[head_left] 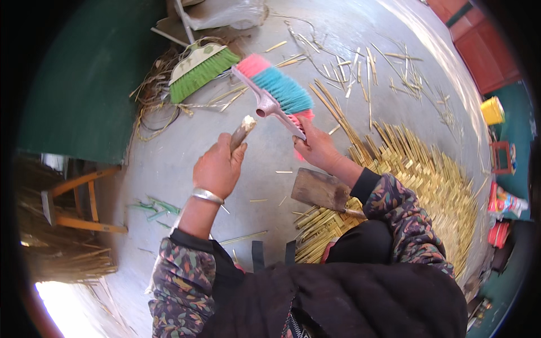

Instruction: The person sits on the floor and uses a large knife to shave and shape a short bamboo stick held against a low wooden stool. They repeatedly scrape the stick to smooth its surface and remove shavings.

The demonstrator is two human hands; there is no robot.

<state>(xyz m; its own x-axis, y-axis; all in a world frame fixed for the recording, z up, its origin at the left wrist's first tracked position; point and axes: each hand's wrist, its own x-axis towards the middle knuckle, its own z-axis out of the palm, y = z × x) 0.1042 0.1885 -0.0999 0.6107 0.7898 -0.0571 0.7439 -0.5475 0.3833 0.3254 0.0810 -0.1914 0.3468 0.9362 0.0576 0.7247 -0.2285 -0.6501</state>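
My left hand (220, 169) is closed round a wooden stick (243, 133), whose pale, whittled end points up and away from me. In my right hand (322, 147) is a broom head (273, 103) with pink and turquoise bristles, gripped near its right end. Its round socket faces the tip of the stick, and a small gap separates the two. Below my right wrist lies a wooden block-like tool (320, 190) with a handle, partly over the woven mat (417, 186) of split cane.
A green-bristled broom (204, 70) lies at the far left beside tangled strips and a green panel (73, 84). Loose cane pieces (360, 67) litter the far floor. A wooden stool (84, 197) stands at left; a yellow container (492, 111) is at far right.
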